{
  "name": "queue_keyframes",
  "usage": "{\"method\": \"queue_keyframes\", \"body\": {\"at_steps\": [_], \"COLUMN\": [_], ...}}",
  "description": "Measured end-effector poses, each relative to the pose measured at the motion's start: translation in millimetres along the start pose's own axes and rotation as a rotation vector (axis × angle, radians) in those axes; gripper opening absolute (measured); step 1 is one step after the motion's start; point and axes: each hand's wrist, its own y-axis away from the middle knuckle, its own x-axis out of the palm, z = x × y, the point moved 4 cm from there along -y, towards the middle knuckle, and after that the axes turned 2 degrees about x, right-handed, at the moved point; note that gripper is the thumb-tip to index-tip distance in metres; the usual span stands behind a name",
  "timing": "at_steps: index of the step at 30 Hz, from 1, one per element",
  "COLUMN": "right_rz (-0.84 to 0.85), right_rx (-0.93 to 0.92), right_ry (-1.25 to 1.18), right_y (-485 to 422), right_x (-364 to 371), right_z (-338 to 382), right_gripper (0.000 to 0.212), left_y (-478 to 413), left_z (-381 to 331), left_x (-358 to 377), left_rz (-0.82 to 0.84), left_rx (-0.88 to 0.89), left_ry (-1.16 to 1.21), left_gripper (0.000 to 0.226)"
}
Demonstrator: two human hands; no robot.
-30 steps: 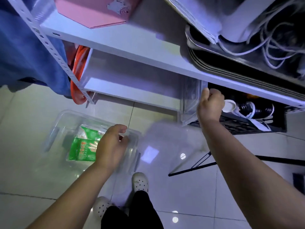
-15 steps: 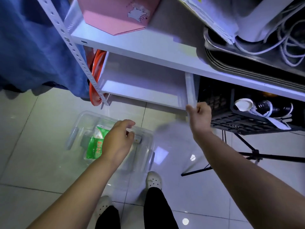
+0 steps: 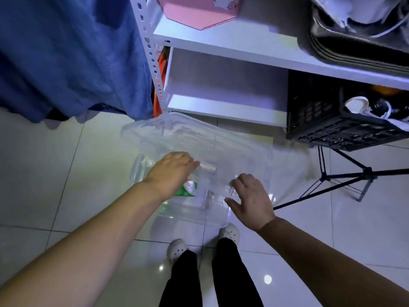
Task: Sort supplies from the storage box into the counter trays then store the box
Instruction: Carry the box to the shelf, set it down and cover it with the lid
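Tiled floor point(image 3: 66, 173) under storage box point(image 3: 183, 214), long axis toward far left; left fingers point(image 3: 192, 163) unclear, right fingers point(image 3: 246, 180) splayed.

No legible text anywhere — green packet point(image 3: 188, 191) print blurred, pink box point(image 3: 194, 14) sticker unreadable

Forearms point(image 3: 88, 235) bare to the frame edge, entering from 7 and 4 o'clock. Left hand point(image 3: 171, 171) and right hand point(image 3: 250, 200) bare. Black trousers point(image 3: 183, 280) at 6 o'clock. White clogs point(image 3: 177, 249), holes across the toes.
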Motion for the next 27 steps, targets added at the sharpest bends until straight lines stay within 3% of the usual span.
{"method": "queue_keyframes", "body": {"at_steps": [5,9,12,19,27], "right_rz": [0.116,0.23,0.229,0.109,0.097], "right_rx": [-0.096,-0.083,0.085,0.743,0.984], "right_ry": [0.026,-0.009,-0.12,-0.282,-0.506], "right_y": [4,9,18,42,25], "right_x": [56,117,159,226,270], "right_z": [8,-10,-38,-130,-181], "right_gripper": [0.037,0.045,0.041,0.027,0.043], "left_y": [34,36,30,16,6], "left_z": [8,13,13,6,8], "left_x": [49,110,158,247,299], "left_rz": [-0.053,0.016,0.048,0.08,0.044], "left_rx": [0.007,-0.045,-0.057,-0.022,-0.037], "left_ry": [-0.042,-0.12,-0.154,-0.266,-0.277], "left_gripper": [0.04,0.04,0.037,0.034,0.036]}}
